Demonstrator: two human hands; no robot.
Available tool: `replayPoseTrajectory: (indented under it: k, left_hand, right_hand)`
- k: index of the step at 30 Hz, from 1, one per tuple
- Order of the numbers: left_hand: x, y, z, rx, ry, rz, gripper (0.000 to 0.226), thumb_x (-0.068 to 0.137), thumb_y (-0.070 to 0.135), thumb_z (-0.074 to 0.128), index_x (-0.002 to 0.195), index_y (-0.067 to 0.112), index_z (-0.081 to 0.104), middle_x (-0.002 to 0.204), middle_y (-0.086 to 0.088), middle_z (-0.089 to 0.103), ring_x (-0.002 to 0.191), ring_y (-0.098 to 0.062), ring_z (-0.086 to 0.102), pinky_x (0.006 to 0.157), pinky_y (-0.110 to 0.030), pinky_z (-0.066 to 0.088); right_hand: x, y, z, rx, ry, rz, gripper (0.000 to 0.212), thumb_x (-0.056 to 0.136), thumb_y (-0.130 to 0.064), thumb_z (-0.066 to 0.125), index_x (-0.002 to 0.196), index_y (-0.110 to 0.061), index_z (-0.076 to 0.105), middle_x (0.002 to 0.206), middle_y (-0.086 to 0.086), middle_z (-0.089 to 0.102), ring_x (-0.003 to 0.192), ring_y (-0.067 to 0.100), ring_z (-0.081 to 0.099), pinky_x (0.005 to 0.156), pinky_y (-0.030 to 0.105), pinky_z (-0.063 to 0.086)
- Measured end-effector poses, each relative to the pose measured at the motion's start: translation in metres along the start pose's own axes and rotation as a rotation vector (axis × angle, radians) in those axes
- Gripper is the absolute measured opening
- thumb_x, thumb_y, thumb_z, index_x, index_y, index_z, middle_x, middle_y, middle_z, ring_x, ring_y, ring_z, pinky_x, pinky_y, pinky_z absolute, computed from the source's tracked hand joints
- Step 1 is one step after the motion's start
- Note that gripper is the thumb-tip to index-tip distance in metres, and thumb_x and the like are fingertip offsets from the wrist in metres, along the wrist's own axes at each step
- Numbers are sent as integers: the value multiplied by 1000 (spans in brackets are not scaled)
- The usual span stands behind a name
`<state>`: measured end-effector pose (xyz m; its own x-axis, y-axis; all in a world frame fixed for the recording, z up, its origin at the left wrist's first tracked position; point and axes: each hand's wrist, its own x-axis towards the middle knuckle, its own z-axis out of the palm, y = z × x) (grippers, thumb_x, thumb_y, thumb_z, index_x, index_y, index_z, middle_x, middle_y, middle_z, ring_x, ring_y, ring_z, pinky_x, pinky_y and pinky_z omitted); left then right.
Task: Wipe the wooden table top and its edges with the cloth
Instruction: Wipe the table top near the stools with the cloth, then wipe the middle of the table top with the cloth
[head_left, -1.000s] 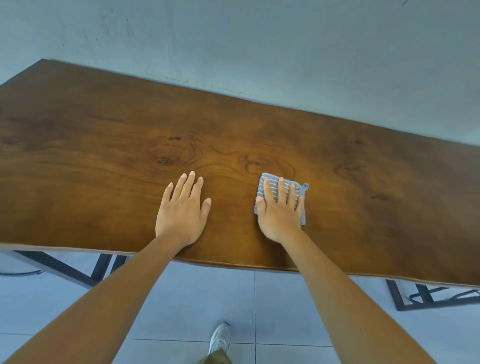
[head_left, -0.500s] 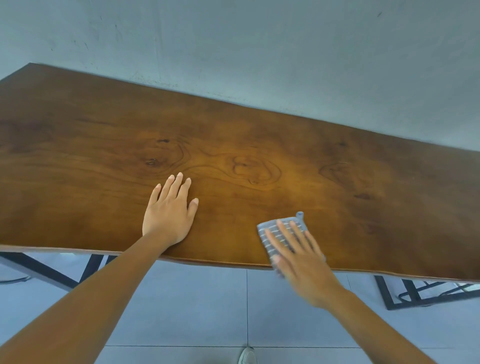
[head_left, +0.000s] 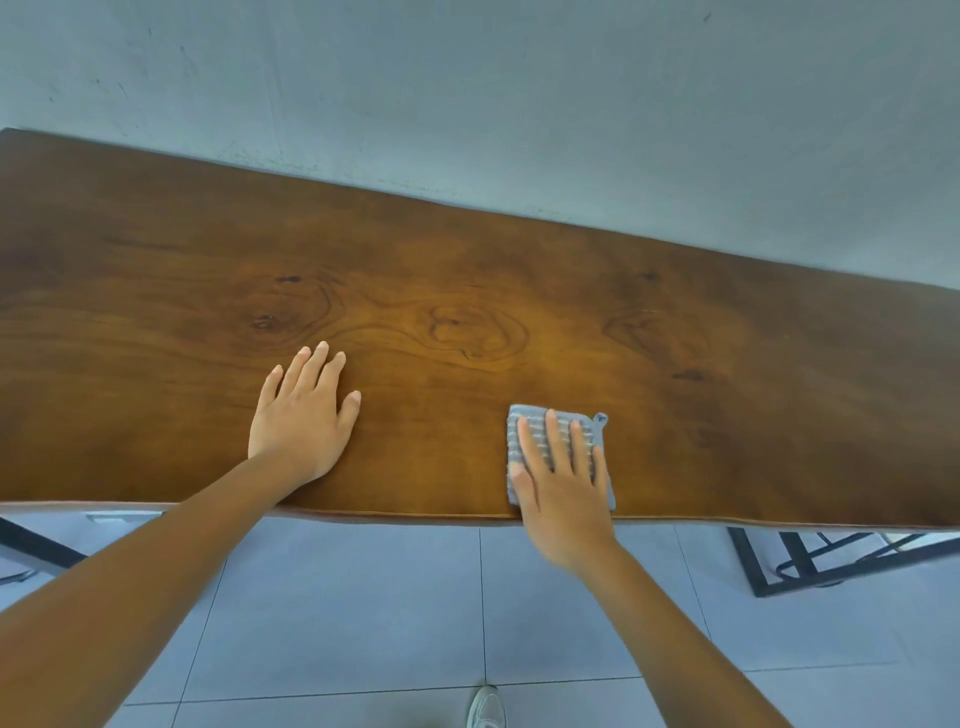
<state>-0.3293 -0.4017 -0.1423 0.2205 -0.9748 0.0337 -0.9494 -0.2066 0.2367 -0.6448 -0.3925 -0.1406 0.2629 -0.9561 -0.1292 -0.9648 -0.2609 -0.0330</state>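
Wiping in progress: the right hand (head_left: 563, 499) presses flat, its fingers straight, on a folded grey striped cloth (head_left: 524, 434) lying at the near edge of the wooden surface (head_left: 519, 270), lower right of centre in the frame, while the left hand (head_left: 301, 421) rests open and empty on the wood at lower centre-left, holding nothing. Judged from the cloth's place, the near strip is being worked; the wood shows no visible sign of which areas are done, and the far and side edges appear still to remain. No brand, label or legible writing is visible on the cloth or the surface.
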Motion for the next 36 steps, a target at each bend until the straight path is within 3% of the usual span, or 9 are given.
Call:
replayPoseTrajectory:
  k: [2,4,11,15,18,24,31,34,36]
  left_hand:
    - [1,1,-2,-18,-3,-11,61,107,49,33,161,22,28,170,-2,19,158,-22,13,127,-44,11]
    - [3,4,-3,-25,-1,-32,60,106,48,35,160,22,31,169,-3,22,157,-23,15,127,-45,11]
    - [6,27,-2,-32,58,-145,54,104,42,45,151,16,46,163,-10,36,152,-31,28,125,-50,21]
    - [11,39,-2,-50,67,-165,54,104,45,44,151,18,46,164,-9,34,153,-30,28,125,-48,19]
    - [14,49,-3,-70,71,-136,55,104,46,44,152,18,45,164,-7,34,153,-27,26,125,-45,20]
    - [40,74,-1,-116,89,-135,56,105,45,45,153,16,43,165,-7,31,156,-24,19,126,-42,20]
    - [96,98,3,-124,71,-92,65,105,55,33,160,22,29,170,-1,17,158,-20,6,126,-39,12]
    - [114,105,11,-79,40,-36,68,104,61,28,163,27,20,171,1,11,158,-18,3,126,-38,8]
    - [117,102,19,-39,0,-18,69,103,63,22,163,29,14,172,2,7,158,-17,0,127,-37,5]
  right_hand:
    - [-19,5,9,-29,31,-113,63,106,-50,-2,163,-29,15,170,6,12,156,34,11,125,49,8]
    - [-31,19,12,-50,-20,-201,58,109,-50,5,163,-33,12,171,2,11,157,30,8,122,48,8]
    - [17,62,-21,-98,-147,-407,64,93,-65,-18,154,-46,-24,162,-15,-34,149,12,-34,122,38,-18]
    - [107,85,-37,-24,-200,-260,65,88,-68,-13,150,-51,-25,163,-15,-32,150,13,-32,122,39,-17]
    - [165,93,-46,18,-218,-77,59,103,-60,1,158,-45,-15,167,-10,-25,153,18,-25,124,44,-13]
    - [184,50,-44,118,-159,145,59,108,-49,3,160,-33,-17,167,4,-26,153,31,-25,123,53,-12]
    - [82,43,-24,41,-106,-375,62,101,-55,-13,160,-36,-14,166,-2,-27,152,26,-28,121,49,-14]
    - [63,60,-24,-9,-139,-591,57,107,-56,6,161,-40,-6,169,-7,-18,155,22,-22,121,48,-9]
    - [72,72,-33,1,-188,-670,56,109,-55,15,159,-46,-8,167,-13,-24,152,16,-29,121,45,-16]
